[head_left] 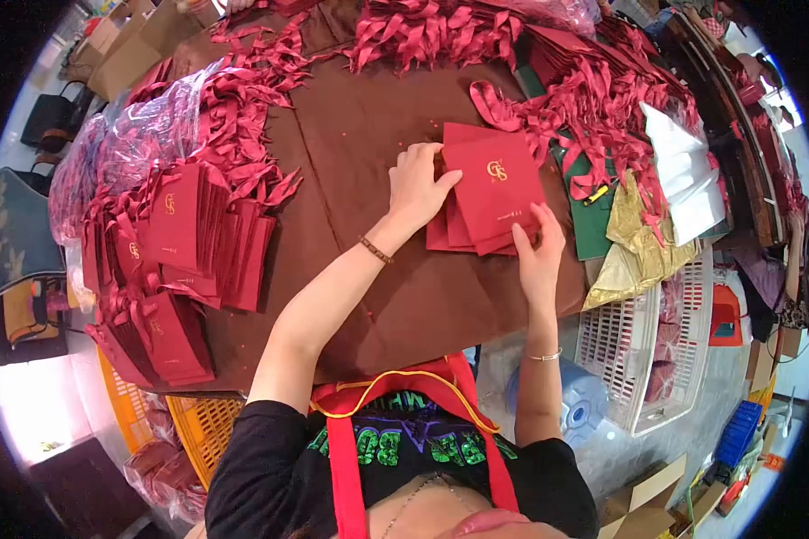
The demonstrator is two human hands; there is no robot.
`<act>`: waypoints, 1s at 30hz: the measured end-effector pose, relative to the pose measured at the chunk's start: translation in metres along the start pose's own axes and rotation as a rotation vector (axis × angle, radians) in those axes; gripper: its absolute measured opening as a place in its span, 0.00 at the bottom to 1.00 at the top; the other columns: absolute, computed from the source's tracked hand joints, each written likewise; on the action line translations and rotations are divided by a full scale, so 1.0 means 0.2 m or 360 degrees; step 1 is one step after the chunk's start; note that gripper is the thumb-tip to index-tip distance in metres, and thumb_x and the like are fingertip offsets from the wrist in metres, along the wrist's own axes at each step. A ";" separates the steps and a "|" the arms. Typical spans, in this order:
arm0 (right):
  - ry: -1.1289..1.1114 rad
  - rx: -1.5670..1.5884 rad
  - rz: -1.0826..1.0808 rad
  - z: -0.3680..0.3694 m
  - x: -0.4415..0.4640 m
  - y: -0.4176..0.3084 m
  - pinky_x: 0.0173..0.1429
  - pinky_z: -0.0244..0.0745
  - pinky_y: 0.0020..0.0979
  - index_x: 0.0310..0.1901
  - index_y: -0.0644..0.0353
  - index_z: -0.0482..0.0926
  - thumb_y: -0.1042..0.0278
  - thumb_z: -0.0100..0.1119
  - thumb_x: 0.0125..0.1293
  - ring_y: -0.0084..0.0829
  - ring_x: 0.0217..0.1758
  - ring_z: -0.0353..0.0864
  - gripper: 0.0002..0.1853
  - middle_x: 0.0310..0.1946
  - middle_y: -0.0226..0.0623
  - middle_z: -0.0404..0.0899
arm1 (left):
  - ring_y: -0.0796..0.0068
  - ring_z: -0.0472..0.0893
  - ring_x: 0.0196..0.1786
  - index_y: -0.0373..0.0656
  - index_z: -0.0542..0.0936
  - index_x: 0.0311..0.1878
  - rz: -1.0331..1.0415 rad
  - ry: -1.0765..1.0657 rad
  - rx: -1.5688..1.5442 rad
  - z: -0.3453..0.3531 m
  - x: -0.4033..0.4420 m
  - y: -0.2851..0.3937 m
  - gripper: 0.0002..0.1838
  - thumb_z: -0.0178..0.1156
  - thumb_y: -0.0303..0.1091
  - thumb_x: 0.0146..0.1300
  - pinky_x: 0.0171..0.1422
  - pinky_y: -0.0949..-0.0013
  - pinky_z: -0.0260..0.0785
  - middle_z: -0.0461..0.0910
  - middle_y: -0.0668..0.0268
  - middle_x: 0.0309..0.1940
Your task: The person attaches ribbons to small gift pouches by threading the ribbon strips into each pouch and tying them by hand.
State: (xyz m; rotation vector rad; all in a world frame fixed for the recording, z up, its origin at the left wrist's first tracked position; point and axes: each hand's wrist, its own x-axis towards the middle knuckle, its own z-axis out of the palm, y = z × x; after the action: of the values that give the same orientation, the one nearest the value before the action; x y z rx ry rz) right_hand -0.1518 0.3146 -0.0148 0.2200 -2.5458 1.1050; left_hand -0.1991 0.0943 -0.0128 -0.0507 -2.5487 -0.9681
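Observation:
Several flat red paper gift bags [499, 193] with a gold logo lie in a loose, uneven pile on the brown cloth-covered table [360, 117]. My left hand [418, 184] grips the pile's left edge, thumb on the front of the top bag and fingers at the side. At the lower right corner, my right hand [539, 251] holds the bags' edge between thumb and fingers. A red ribbon [492, 106] lies just above the pile.
Stacked red bags [184, 220] and clear plastic wrapping [162, 117] cover the table's left side. Ribbons [593, 121], gold foil paper [638, 242] and white paper [683, 175] lie at right. A white basket [625, 337] stands beside the table edge; an orange crate [202, 431] is at lower left.

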 end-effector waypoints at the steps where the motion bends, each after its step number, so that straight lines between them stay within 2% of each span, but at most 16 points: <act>1: -0.0009 -0.0033 0.0042 -0.01 -0.01 -0.03 0.65 0.60 0.33 0.58 0.63 0.70 0.68 0.61 0.60 0.36 0.61 0.66 0.24 0.57 0.45 0.69 | 0.62 0.77 0.43 0.39 0.72 0.53 0.0084 0.0126 0.0026 -0.01 -0.01 0.01 0.23 0.61 0.43 0.60 0.48 0.64 0.69 0.74 0.57 0.46; 3: 0.0092 0.0265 0.0167 -0.04 -0.02 -0.09 0.64 0.61 0.35 0.58 0.63 0.70 0.68 0.62 0.60 0.38 0.60 0.68 0.24 0.55 0.45 0.70 | 0.67 0.77 0.40 0.40 0.71 0.50 0.0142 0.0269 0.0105 -0.09 -0.04 0.01 0.19 0.62 0.39 0.60 0.44 0.66 0.69 0.76 0.60 0.42; 5: 0.0026 -0.0302 0.0014 -0.11 -0.02 -0.19 0.62 0.62 0.38 0.59 0.61 0.69 0.68 0.64 0.58 0.43 0.57 0.68 0.27 0.55 0.45 0.69 | 0.79 0.75 0.36 0.42 0.69 0.46 -0.0379 -0.0162 -0.1230 -0.23 -0.08 0.03 0.13 0.61 0.31 0.61 0.40 0.75 0.66 0.76 0.68 0.37; 6: 0.0051 -0.0342 -0.0034 -0.11 -0.03 -0.24 0.63 0.61 0.40 0.59 0.61 0.69 0.67 0.64 0.57 0.44 0.58 0.67 0.28 0.56 0.45 0.68 | 0.85 0.71 0.34 0.42 0.68 0.45 -0.0540 -0.0331 -0.1347 -0.32 -0.12 0.03 0.11 0.58 0.26 0.61 0.39 0.81 0.63 0.74 0.72 0.32; 7: 0.0080 -0.0384 -0.0082 -0.12 -0.04 -0.28 0.63 0.61 0.41 0.60 0.60 0.69 0.67 0.65 0.56 0.44 0.59 0.66 0.29 0.58 0.45 0.67 | 0.85 0.71 0.34 0.42 0.68 0.45 -0.0558 -0.0287 -0.1315 -0.40 -0.16 0.00 0.11 0.58 0.26 0.61 0.39 0.81 0.63 0.74 0.72 0.32; 9: -0.0034 -0.0205 -0.0323 -0.08 -0.05 -0.38 0.63 0.60 0.43 0.60 0.59 0.69 0.67 0.66 0.55 0.44 0.60 0.66 0.29 0.59 0.44 0.67 | 0.85 0.71 0.35 0.42 0.68 0.44 -0.0633 -0.0825 -0.1488 -0.53 -0.25 -0.04 0.11 0.58 0.24 0.61 0.38 0.80 0.63 0.74 0.72 0.32; 12: -0.0426 -0.0083 -0.0761 0.04 -0.09 -0.54 0.63 0.59 0.43 0.60 0.59 0.69 0.65 0.67 0.53 0.43 0.60 0.66 0.31 0.58 0.42 0.68 | 0.85 0.72 0.32 0.42 0.68 0.44 -0.0519 -0.0871 -0.1254 -0.57 -0.44 -0.17 0.11 0.57 0.24 0.61 0.35 0.79 0.65 0.75 0.72 0.31; 13: -0.0538 -0.0085 -0.0859 0.11 -0.12 -0.55 0.63 0.59 0.43 0.59 0.59 0.69 0.64 0.66 0.53 0.42 0.59 0.67 0.30 0.56 0.41 0.69 | 0.85 0.71 0.29 0.42 0.67 0.41 -0.0692 -0.0838 -0.1260 -0.61 -0.47 -0.16 0.10 0.58 0.25 0.60 0.32 0.76 0.65 0.73 0.72 0.25; 15: -0.0771 -0.0142 -0.0850 0.23 -0.18 -0.56 0.62 0.59 0.43 0.57 0.60 0.70 0.62 0.65 0.54 0.40 0.56 0.68 0.29 0.52 0.40 0.71 | 0.74 0.75 0.27 0.41 0.69 0.39 -0.0785 -0.0865 -0.0977 -0.70 -0.45 -0.16 0.07 0.57 0.30 0.62 0.32 0.71 0.67 0.76 0.64 0.23; 17: -0.0722 -0.0023 -0.0848 0.35 -0.24 -0.52 0.64 0.57 0.46 0.56 0.60 0.71 0.62 0.64 0.55 0.40 0.55 0.68 0.27 0.51 0.39 0.72 | 0.73 0.76 0.28 0.39 0.73 0.37 -0.0486 -0.0714 -0.0313 -0.69 -0.36 -0.26 0.05 0.54 0.30 0.64 0.33 0.69 0.68 0.76 0.62 0.25; 19: -0.0660 -0.0117 -0.0902 0.40 -0.30 -0.52 0.65 0.56 0.48 0.55 0.61 0.71 0.62 0.64 0.55 0.40 0.56 0.67 0.27 0.51 0.40 0.71 | 0.52 0.77 0.37 0.38 0.74 0.36 0.0013 -0.0245 0.0087 -0.66 -0.17 -0.41 0.07 0.50 0.31 0.63 0.40 0.59 0.69 0.76 0.53 0.33; 21: -0.0656 -0.0102 -0.0873 0.41 -0.30 -0.54 0.65 0.55 0.49 0.55 0.62 0.71 0.61 0.64 0.55 0.41 0.56 0.67 0.27 0.51 0.41 0.70 | 0.52 0.77 0.42 0.41 0.75 0.39 0.0090 0.0199 0.0519 -0.63 0.11 -0.52 0.08 0.48 0.27 0.60 0.44 0.55 0.70 0.77 0.55 0.36; 22: -0.0646 -0.0094 -0.0835 0.40 -0.30 -0.54 0.66 0.55 0.50 0.55 0.63 0.71 0.61 0.64 0.55 0.42 0.57 0.66 0.27 0.51 0.42 0.70 | 0.53 0.78 0.42 0.42 0.75 0.42 -0.0151 0.0084 0.0878 -0.65 0.25 -0.51 0.10 0.49 0.27 0.58 0.45 0.55 0.72 0.77 0.57 0.38; 24: -0.0628 -0.0099 -0.0833 0.40 -0.30 -0.53 0.66 0.54 0.51 0.55 0.63 0.71 0.60 0.64 0.54 0.42 0.57 0.66 0.28 0.51 0.42 0.69 | 0.63 0.78 0.44 0.47 0.77 0.45 -0.0135 -0.0010 0.1586 -0.60 0.42 -0.71 0.11 0.53 0.32 0.58 0.40 0.57 0.72 0.75 0.64 0.43; 28: -0.0631 -0.0121 -0.0833 0.40 -0.29 -0.53 0.66 0.55 0.50 0.55 0.65 0.71 0.54 0.64 0.55 0.42 0.56 0.66 0.30 0.49 0.43 0.69 | 0.65 0.78 0.45 0.47 0.82 0.39 -0.0289 -0.0102 0.1852 -0.56 0.51 -0.98 0.10 0.53 0.34 0.59 0.43 0.58 0.69 0.76 0.65 0.43; 30: -0.0654 -0.0111 -0.0814 0.40 -0.29 -0.53 0.65 0.55 0.50 0.54 0.64 0.71 0.54 0.64 0.54 0.42 0.56 0.66 0.30 0.49 0.42 0.69 | 0.65 0.77 0.44 0.49 0.83 0.36 -0.0124 -0.0113 0.1917 -0.55 0.47 -1.02 0.09 0.53 0.35 0.58 0.46 0.58 0.67 0.78 0.67 0.40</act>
State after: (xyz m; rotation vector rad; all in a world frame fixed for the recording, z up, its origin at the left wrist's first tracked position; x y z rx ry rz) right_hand -0.0898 0.1833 -0.0154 1.1086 -2.6236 0.8285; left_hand -0.2807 -0.1415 -0.0312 0.3577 -2.7699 0.6514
